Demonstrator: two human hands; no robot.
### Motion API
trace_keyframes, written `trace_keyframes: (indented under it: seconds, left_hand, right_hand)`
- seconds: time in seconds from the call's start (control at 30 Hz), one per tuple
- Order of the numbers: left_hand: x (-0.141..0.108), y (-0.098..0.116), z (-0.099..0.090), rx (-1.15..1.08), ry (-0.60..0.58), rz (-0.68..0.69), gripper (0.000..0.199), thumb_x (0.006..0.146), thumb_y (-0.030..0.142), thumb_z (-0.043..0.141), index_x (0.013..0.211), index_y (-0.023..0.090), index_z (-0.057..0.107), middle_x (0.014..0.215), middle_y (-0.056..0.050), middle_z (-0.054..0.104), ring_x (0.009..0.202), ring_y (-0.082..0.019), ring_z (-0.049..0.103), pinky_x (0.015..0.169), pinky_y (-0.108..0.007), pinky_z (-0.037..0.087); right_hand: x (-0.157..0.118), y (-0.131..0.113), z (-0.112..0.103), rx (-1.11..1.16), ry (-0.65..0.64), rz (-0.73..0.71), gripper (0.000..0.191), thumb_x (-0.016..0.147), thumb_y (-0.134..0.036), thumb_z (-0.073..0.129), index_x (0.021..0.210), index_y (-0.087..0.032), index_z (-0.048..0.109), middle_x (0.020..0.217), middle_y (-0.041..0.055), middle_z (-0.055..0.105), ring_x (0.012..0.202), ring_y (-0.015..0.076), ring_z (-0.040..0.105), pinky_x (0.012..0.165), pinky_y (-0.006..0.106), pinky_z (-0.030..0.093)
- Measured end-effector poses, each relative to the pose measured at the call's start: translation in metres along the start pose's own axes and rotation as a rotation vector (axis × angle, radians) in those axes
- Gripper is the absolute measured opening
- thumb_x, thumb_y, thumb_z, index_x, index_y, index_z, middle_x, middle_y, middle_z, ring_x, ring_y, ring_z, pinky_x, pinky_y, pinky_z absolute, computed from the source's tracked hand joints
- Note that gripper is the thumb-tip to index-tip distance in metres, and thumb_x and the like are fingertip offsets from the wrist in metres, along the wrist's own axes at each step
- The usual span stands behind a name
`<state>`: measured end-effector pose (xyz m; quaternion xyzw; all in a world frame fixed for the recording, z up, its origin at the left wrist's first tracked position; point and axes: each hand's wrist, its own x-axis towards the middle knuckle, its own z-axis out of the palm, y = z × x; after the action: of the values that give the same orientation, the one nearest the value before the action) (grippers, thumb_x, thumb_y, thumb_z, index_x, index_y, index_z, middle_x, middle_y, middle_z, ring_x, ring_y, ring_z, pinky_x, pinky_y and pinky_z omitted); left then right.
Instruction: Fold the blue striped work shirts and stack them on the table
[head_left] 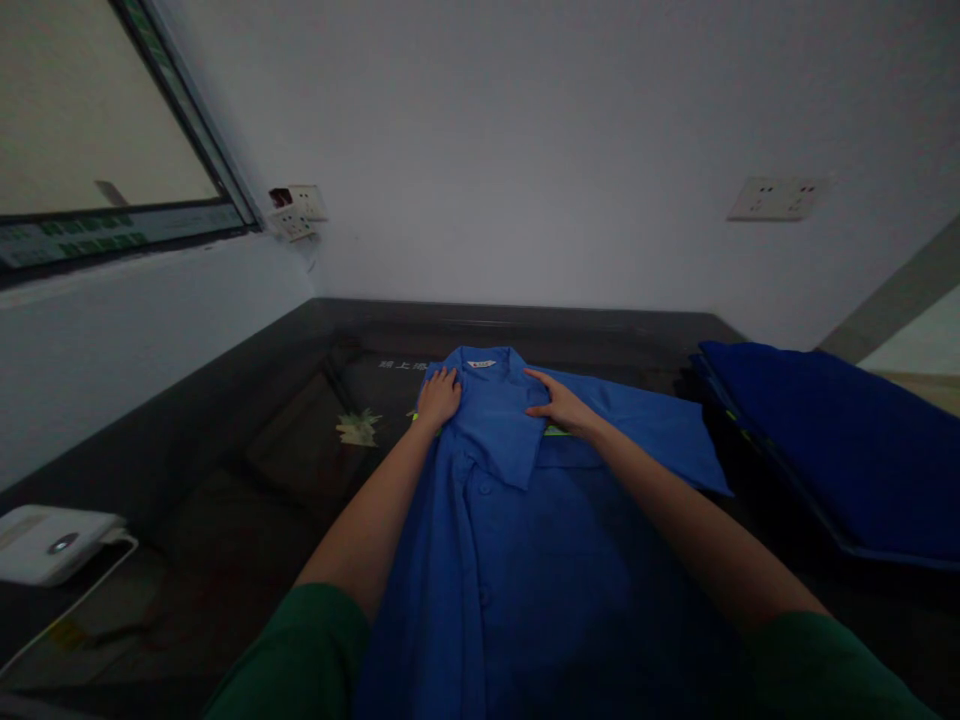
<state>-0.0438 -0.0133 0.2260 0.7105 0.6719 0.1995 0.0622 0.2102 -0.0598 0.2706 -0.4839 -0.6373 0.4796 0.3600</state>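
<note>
A blue button-up work shirt [559, 560] lies front up on the dark tabletop, its collar toward the wall. One sleeve stretches out to the right; on the left, a short flap of blue cloth lies folded across the chest. My left hand [440, 398] rests flat on the shirt beside the left of the collar, fingers extended. Over the right shoulder area, my right hand [564, 405] touches the cloth with its thumb and fingers spread apart. A bit of yellow-green trim shows near each hand. The shirt's lower end runs out of view beneath my arms.
To the right lies a stack of folded dark blue garments [832, 450]. A white device [56, 545] with a cable sits at the left edge. Wall sockets [780, 198] and a plugged-in adapter [292, 222] are on the wall behind the dark table [285, 480].
</note>
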Motion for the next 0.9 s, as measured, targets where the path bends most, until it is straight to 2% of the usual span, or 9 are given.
trace_keyframes:
  seconds: [0.13, 0.2, 0.33, 0.47, 0.57, 0.63, 0.7, 0.8, 0.9]
  left_hand:
    - [0.001, 0.002, 0.001, 0.053, -0.034, -0.061, 0.054, 0.096, 0.038, 0.029, 0.145, 0.017, 0.037, 0.152, -0.012, 0.030, 0.141, -0.030, 0.026, 0.113, -0.048, 0.023]
    - [0.001, 0.005, 0.002, 0.062, -0.025, -0.102, 0.055, 0.095, 0.041, 0.029, 0.145, 0.020, 0.036, 0.153, -0.011, 0.029, 0.141, -0.030, 0.025, 0.113, -0.050, 0.022]
    - [-0.005, 0.016, -0.008, 0.050, 0.090, -0.115, 0.055, 0.094, 0.037, 0.034, 0.144, 0.017, 0.035, 0.151, -0.015, 0.032, 0.139, -0.030, 0.029, 0.113, -0.050, 0.022]
    - [-0.033, 0.026, -0.044, 0.036, 0.202, 0.032, 0.043, 0.090, 0.029, 0.044, 0.132, 0.018, 0.046, 0.136, -0.014, 0.049, 0.127, -0.027, 0.044, 0.106, -0.045, 0.033]
    - [-0.080, 0.034, -0.074, 0.033, 0.030, 0.167, 0.027, 0.089, 0.032, 0.046, 0.111, 0.019, 0.057, 0.112, -0.011, 0.062, 0.104, -0.024, 0.059, 0.089, -0.037, 0.046]
    - [-0.117, 0.040, -0.086, 0.077, -0.171, 0.216, 0.030, 0.086, 0.043, 0.051, 0.102, 0.018, 0.057, 0.103, -0.010, 0.065, 0.093, -0.025, 0.063, 0.079, -0.034, 0.049]
    - [-0.150, 0.046, -0.090, 0.175, -0.292, 0.201, 0.040, 0.082, 0.049, 0.056, 0.106, 0.017, 0.055, 0.103, -0.013, 0.066, 0.089, -0.028, 0.065, 0.074, -0.035, 0.050]
    - [-0.177, 0.058, -0.087, 0.316, -0.310, 0.139, 0.043, 0.084, 0.041, 0.055, 0.116, 0.013, 0.050, 0.102, -0.018, 0.067, 0.089, -0.033, 0.067, 0.072, -0.040, 0.051]
    - [-0.179, 0.070, -0.084, 0.393, -0.263, 0.097, 0.036, 0.087, 0.030, 0.047, 0.115, 0.008, 0.053, 0.095, -0.021, 0.068, 0.089, -0.035, 0.067, 0.072, -0.042, 0.051]
  right_hand:
    - [-0.012, -0.010, -0.006, -0.106, 0.010, -0.014, 0.083, 0.070, -0.004, 0.063, 0.145, -0.023, 0.034, 0.087, 0.0025, 0.065, 0.044, 0.0073, 0.050, 0.047, 0.024, 0.048]
    - [-0.014, -0.010, -0.005, -0.194, 0.026, -0.007, 0.080, 0.071, -0.001, 0.060, 0.144, -0.021, 0.036, 0.085, 0.0032, 0.065, 0.043, 0.0082, 0.051, 0.050, 0.027, 0.049]
    - [-0.014, 0.004, 0.005, -0.463, 0.176, -0.090, 0.066, 0.067, 0.006, 0.053, 0.128, -0.018, 0.055, 0.105, 0.0092, 0.066, 0.066, 0.0137, 0.063, 0.074, 0.033, 0.053]
    - [-0.013, 0.011, 0.009, -0.521, 0.308, -0.233, 0.050, 0.067, 0.005, 0.053, 0.111, -0.017, 0.065, 0.114, 0.0084, 0.064, 0.101, 0.0205, 0.060, 0.094, 0.038, 0.046]
    - [-0.020, 0.006, 0.011, -0.358, 0.277, -0.195, 0.045, 0.073, -0.010, 0.062, 0.118, -0.018, 0.061, 0.118, 0.0082, 0.062, 0.100, 0.0202, 0.059, 0.088, 0.036, 0.049]
    - [-0.028, 0.001, 0.014, -0.248, 0.159, -0.119, 0.055, 0.075, -0.019, 0.066, 0.128, -0.020, 0.054, 0.119, 0.0086, 0.061, 0.085, 0.0170, 0.062, 0.073, 0.031, 0.054]
    - [-0.036, -0.004, 0.017, -0.231, 0.020, -0.057, 0.060, 0.073, -0.019, 0.069, 0.131, -0.020, 0.052, 0.109, 0.0075, 0.064, 0.065, 0.0118, 0.059, 0.058, 0.026, 0.052]
    - [-0.040, -0.012, 0.017, -0.327, -0.066, -0.034, 0.046, 0.071, -0.010, 0.068, 0.117, -0.014, 0.063, 0.079, 0.0013, 0.065, 0.048, 0.0065, 0.050, 0.050, 0.021, 0.046]
    - [-0.038, -0.019, 0.011, -0.342, 0.021, -0.041, 0.036, 0.072, -0.007, 0.065, 0.107, -0.014, 0.067, 0.067, -0.0020, 0.060, 0.047, 0.0056, 0.046, 0.049, 0.020, 0.043]
